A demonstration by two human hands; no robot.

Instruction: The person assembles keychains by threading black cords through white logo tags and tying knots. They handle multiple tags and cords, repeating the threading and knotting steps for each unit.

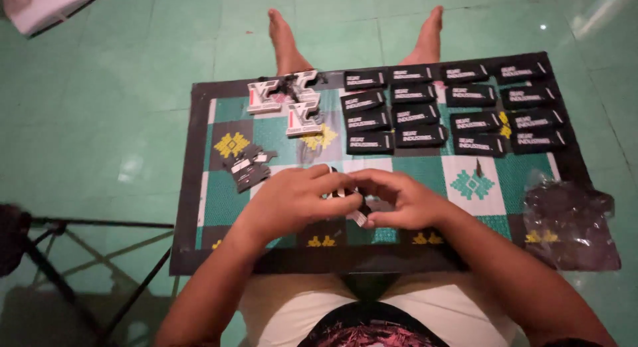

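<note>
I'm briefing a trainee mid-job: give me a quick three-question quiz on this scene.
1. True or false: both hands, left hand and right hand, meet on one small black-and-white piece.
2. The rows of flat black rectangular labels lie on: A) the green tiled floor B) the checkered green-and-white mat C) a shelf.
3. What lies at the mat's right edge?

Key: 1 true; 2 B; 3 a crumpled clear plastic bag of dark pieces.

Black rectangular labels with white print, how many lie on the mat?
16 black rectangular labels, four columns of four on the chequered mat's far right; others may hide under the left hand and right hand.
</note>
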